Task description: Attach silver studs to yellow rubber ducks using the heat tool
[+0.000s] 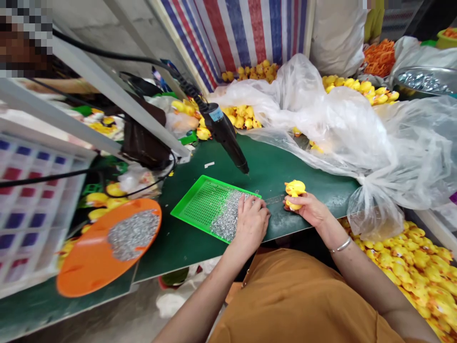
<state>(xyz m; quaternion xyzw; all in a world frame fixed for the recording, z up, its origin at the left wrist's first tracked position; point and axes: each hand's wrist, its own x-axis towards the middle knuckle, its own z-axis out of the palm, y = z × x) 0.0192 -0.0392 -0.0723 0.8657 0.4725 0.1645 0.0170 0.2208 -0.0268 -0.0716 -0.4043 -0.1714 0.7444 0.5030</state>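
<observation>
"Down at the green tray (194,205), what's the left hand (253,216) up to?"

"Fingers curled into the small silvery screws (225,216); whether any are pinched, I can't tell from here."

"And the right hand (314,209)?"

"Closed around a yellow toy duck (294,188), over the near edge of the table (314,176), right of the tray. I'd judge the step to be picking out screws for that duck."

"What would the next move call for?"

"A light pinch by the left fingertips, I'd think, and a steady grip from the right."

"That black electric screwdriver (226,138)?"

"Hanging beyond them, tip down, apart from the duck. Farther left there's an orange dish (84,267) holding similar metal bits; off right, a heap of toy ducks (417,267)."
</observation>
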